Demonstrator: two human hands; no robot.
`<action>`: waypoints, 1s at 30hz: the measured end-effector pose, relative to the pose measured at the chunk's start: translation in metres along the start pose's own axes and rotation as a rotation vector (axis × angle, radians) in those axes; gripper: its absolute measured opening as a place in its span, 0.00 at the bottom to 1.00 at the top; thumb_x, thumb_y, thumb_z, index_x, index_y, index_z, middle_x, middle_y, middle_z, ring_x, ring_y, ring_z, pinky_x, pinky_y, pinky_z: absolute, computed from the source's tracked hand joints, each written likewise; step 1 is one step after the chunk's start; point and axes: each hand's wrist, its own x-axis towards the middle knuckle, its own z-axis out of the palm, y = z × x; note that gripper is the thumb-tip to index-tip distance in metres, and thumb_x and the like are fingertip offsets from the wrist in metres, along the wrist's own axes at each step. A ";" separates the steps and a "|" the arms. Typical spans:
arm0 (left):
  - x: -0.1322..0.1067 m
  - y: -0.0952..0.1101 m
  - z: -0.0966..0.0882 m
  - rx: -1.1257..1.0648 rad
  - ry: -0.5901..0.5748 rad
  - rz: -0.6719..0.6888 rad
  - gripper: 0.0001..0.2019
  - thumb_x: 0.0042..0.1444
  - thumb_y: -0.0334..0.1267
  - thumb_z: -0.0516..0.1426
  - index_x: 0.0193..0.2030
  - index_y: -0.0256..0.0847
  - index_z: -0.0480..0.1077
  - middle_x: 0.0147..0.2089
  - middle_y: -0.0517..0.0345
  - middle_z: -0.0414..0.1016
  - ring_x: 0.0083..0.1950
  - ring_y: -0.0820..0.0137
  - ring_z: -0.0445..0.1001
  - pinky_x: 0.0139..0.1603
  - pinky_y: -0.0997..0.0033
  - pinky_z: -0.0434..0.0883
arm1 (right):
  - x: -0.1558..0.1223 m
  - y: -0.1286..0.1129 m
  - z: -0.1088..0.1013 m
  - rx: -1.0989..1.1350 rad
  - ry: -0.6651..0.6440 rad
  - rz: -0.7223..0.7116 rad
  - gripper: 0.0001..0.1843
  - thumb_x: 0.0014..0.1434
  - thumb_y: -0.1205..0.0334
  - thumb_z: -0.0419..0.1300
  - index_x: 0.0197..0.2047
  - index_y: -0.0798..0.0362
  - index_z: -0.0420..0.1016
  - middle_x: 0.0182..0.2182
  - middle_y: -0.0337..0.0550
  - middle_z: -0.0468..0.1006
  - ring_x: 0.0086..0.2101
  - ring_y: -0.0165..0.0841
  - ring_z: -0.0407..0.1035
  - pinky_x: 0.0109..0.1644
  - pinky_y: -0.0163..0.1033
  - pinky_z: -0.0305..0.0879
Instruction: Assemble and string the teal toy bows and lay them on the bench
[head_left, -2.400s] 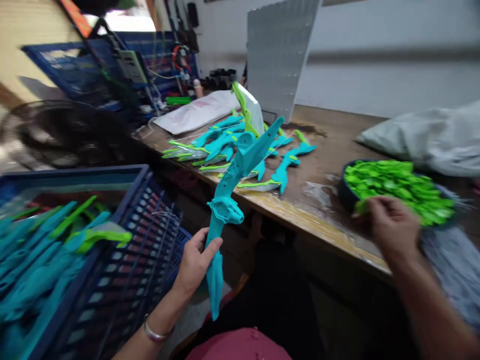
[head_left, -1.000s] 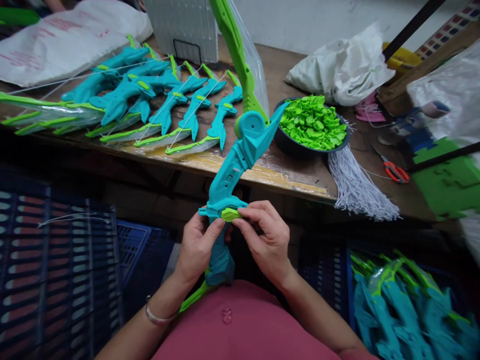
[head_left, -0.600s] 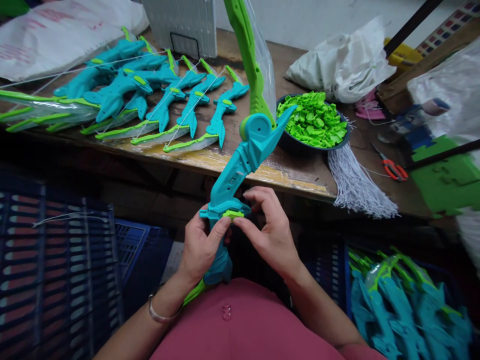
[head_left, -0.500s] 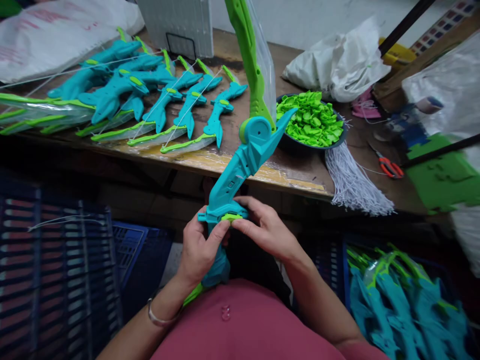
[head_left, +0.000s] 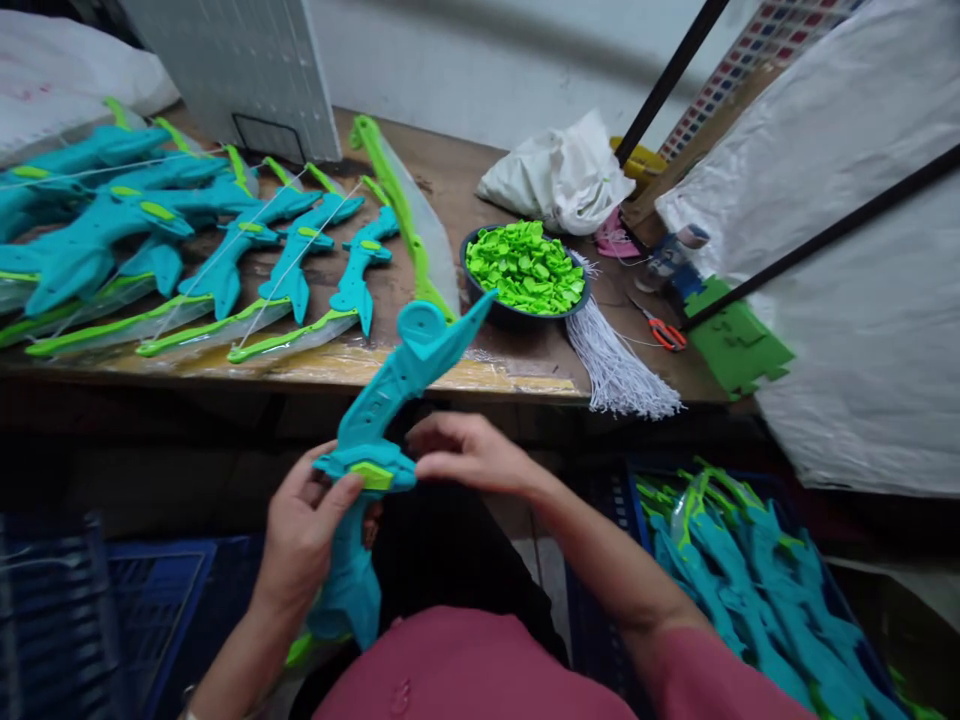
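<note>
My left hand [head_left: 304, 520] is wrapped round the grip of a teal toy bow [head_left: 379, 400], its thumb beside a lime-green oval piece [head_left: 373, 476] on the bow's middle. The bow stands tilted in front of my body, with a green upper limb [head_left: 401, 210] rising over the table and its lower end near my lap. At the right side of the bow's middle is my right hand [head_left: 476, 455], fingers loosely bent and apart from the thumb. Nothing shows in it. Whether its thumb tip touches the bow I cannot tell.
Several strung toy bows [head_left: 292, 250] lie on the table's left half. A dark bowl [head_left: 525, 318] of small green pieces sits beside white strings [head_left: 619, 365] and orange-handled scissors [head_left: 664, 333]. Blue crates stand low at both sides; the right crate [head_left: 634, 510] holds more bows.
My right hand has come off the green piece to the bow's right side. The bow has turned so the oval piece faces me more. My view has swung right.
</note>
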 end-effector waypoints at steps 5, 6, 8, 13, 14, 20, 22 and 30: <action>0.027 0.031 -0.028 -0.231 -0.177 -0.020 0.20 0.53 0.50 0.68 0.46 0.40 0.74 0.29 0.56 0.78 0.23 0.68 0.72 0.21 0.72 0.71 | 0.059 0.029 -0.123 -0.534 0.577 0.171 0.14 0.65 0.62 0.55 0.46 0.56 0.81 0.43 0.48 0.82 0.44 0.36 0.75 0.52 0.40 0.69; 0.032 0.035 -0.032 -0.255 -0.225 -0.036 0.17 0.56 0.49 0.66 0.45 0.39 0.75 0.29 0.55 0.76 0.23 0.69 0.71 0.21 0.72 0.70 | 0.072 0.037 -0.147 -0.590 0.620 0.211 0.14 0.64 0.65 0.55 0.44 0.56 0.82 0.44 0.49 0.82 0.46 0.38 0.74 0.54 0.42 0.68; 0.039 0.040 -0.035 -0.332 -0.308 -0.062 0.14 0.59 0.47 0.64 0.44 0.40 0.75 0.30 0.55 0.74 0.23 0.71 0.68 0.21 0.75 0.68 | 0.095 0.054 -0.184 -0.687 0.644 0.295 0.11 0.58 0.68 0.58 0.39 0.56 0.83 0.40 0.49 0.83 0.46 0.41 0.74 0.54 0.43 0.66; 0.053 0.039 -0.029 -0.579 -0.461 -0.181 0.18 0.59 0.45 0.61 0.55 0.42 0.74 0.31 0.57 0.70 0.21 0.76 0.65 0.18 0.78 0.64 | 0.131 0.090 -0.220 -0.820 0.561 0.416 0.05 0.44 0.72 0.68 0.26 0.53 0.81 0.32 0.47 0.82 0.43 0.43 0.73 0.49 0.42 0.66; 0.055 0.039 -0.027 -0.604 -0.495 -0.213 0.19 0.60 0.44 0.60 0.57 0.41 0.73 0.31 0.56 0.70 0.20 0.76 0.65 0.17 0.79 0.63 | 0.135 0.094 -0.221 -0.829 0.547 0.417 0.05 0.43 0.72 0.68 0.24 0.54 0.79 0.31 0.47 0.82 0.42 0.43 0.73 0.48 0.41 0.66; 0.059 0.036 -0.022 -0.679 -0.663 -0.399 0.19 0.63 0.40 0.54 0.58 0.38 0.73 0.32 0.55 0.69 0.16 0.79 0.62 0.13 0.81 0.57 | 0.134 0.103 -0.226 -0.797 0.602 0.258 0.08 0.53 0.70 0.64 0.23 0.57 0.75 0.31 0.50 0.78 0.42 0.40 0.72 0.48 0.44 0.64; 0.057 0.032 -0.021 -0.704 -0.685 -0.449 0.20 0.62 0.39 0.54 0.59 0.37 0.72 0.32 0.55 0.69 0.16 0.79 0.61 0.12 0.81 0.55 | 0.128 0.101 -0.229 -0.781 0.681 0.166 0.09 0.57 0.68 0.62 0.26 0.55 0.73 0.38 0.51 0.78 0.48 0.43 0.71 0.50 0.45 0.64; 0.041 0.016 -0.026 -0.758 -0.745 -0.521 0.23 0.62 0.39 0.52 0.62 0.35 0.69 0.36 0.52 0.72 0.18 0.77 0.64 0.12 0.81 0.53 | 0.100 0.059 -0.185 -0.331 0.799 -0.167 0.09 0.67 0.53 0.58 0.40 0.48 0.69 0.32 0.42 0.76 0.30 0.32 0.72 0.31 0.37 0.64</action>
